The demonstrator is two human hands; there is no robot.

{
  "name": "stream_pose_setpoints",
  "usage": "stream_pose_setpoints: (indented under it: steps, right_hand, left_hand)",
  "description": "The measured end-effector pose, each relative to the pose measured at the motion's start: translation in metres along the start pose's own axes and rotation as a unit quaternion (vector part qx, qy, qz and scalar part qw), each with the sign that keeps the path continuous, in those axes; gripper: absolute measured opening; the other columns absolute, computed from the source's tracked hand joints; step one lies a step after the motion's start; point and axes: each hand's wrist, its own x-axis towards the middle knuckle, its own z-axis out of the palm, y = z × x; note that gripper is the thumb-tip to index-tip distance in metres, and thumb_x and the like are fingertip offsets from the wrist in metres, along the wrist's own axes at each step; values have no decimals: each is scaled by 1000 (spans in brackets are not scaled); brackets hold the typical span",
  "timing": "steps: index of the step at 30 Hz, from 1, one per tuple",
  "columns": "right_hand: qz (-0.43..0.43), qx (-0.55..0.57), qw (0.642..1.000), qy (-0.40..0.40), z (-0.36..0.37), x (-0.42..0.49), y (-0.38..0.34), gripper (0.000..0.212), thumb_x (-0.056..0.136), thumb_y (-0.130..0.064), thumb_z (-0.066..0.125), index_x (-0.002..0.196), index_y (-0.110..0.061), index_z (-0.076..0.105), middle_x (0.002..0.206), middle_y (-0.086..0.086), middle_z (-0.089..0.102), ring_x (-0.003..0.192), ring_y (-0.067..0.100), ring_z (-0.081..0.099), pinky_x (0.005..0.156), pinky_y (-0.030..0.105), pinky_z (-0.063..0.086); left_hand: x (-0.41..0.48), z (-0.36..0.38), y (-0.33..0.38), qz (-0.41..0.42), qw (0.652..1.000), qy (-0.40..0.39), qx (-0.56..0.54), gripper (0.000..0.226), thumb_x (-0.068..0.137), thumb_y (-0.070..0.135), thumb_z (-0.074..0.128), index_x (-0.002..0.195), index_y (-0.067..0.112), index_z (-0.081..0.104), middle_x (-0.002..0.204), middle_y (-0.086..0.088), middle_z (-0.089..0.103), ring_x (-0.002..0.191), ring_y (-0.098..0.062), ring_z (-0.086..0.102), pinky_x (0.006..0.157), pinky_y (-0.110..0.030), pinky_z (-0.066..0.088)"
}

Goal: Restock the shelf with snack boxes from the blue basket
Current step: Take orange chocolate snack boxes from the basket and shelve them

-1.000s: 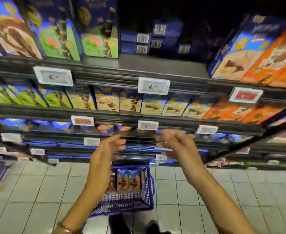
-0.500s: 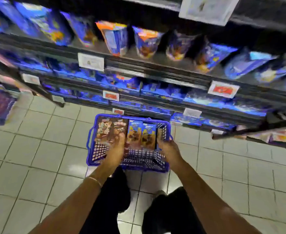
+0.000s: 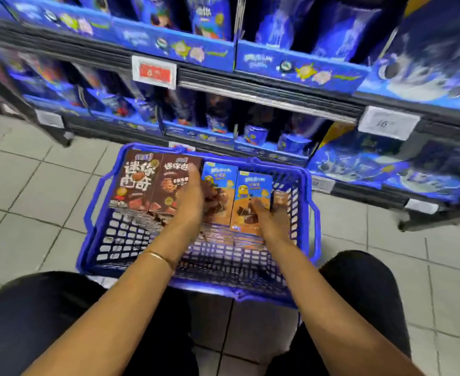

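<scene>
Left hand (image 3: pixel 189 198) is curled round the left edge of the two orange-and-blue snack boxes (image 3: pixel 253 191), and my right hand (image 3: pixel 273 222) has their right edge, thumb on the front. They're standing upright in the blue basket (image 3: pixel 120 240), right beside two brown boxes (image 3: pixel 153 183). The basket sits on the tile floor (image 3: pixel 33 191), just in front of the shelf (image 3: pixel 264 101).

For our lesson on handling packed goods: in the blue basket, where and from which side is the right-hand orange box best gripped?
Probably its top edge, from above. The right-hand orange box stands upright in the basket, its left side tight against the other orange box and its lower part down inside the walls, so the top is clearest.
</scene>
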Motion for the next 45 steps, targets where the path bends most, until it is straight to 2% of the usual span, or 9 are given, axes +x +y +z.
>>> stream_pose_setpoints:
  steps: [4,8,13,20,23,28,32,38,45]
  right_hand:
    - [-38,-1,999,-19,-2,-5,0,5,91,-21,74,94,-16,72,90,12,76,74,31,75,68,47,62]
    - [-30,-5,1000,0,-13,-7,-5,9,94,-17,69,100,-10,72,80,7,76,52,12,69,41,25,51]
    - [-46,42,998,-1,-32,-15,-17,16,96,-16,68,98,0,69,87,19,74,63,27,70,63,42,60]
    - [-122,106,979,-121,-36,-48,-66,13,93,-22,72,101,-12,68,75,-7,76,56,8,70,53,22,56]
    - [-140,68,977,-147,-27,-55,-75,25,90,-34,75,107,-17,68,87,-8,78,68,10,75,63,26,59]
    - [-75,48,993,-83,-27,-30,-53,29,97,-52,59,91,-24,63,95,0,72,91,21,70,84,43,55]
    - [-71,-74,994,-28,-24,-4,-11,19,96,-32,66,80,-22,60,67,-8,63,64,14,63,58,23,47]
    - [-20,-218,975,-26,-1,17,28,49,85,-42,71,115,-5,62,124,17,55,115,36,55,95,48,50]
    - [-47,-135,989,30,12,13,29,35,82,-22,73,110,-18,53,113,12,62,105,35,62,88,52,54]
  left_hand:
    - [-7,8,3,-20,1000,-4,11,68,107,70,24,88,17,62,71,-1,74,66,-21,70,50,-21,47]
    - [-17,5,6,-13,999,-17,33,69,106,71,27,90,14,63,76,-5,72,62,-18,70,53,-23,54]
    - [-20,4,12,15,995,-44,88,70,106,71,32,98,11,67,85,-8,73,72,-25,70,71,-33,57]
    - [-36,9,25,15,983,-152,101,57,94,77,52,117,29,73,103,1,81,94,-21,78,81,-38,59]
    - [-40,14,29,17,981,-189,49,56,98,61,64,124,14,77,118,-16,79,104,-33,76,97,-50,60]
    - [-31,7,35,-9,994,-107,-22,40,99,49,69,108,11,78,110,-18,80,84,-31,79,81,-46,65]
    - [-27,5,41,-18,992,-102,-67,44,101,50,66,120,11,76,112,-16,80,100,-35,79,93,-55,62]
    - [-31,8,48,-5,992,-105,-63,52,99,52,69,129,10,73,114,-17,80,110,-39,76,101,-63,57]
    - [-34,9,57,0,995,-93,-48,46,99,51,69,122,11,75,107,-14,82,104,-37,78,96,-58,61]
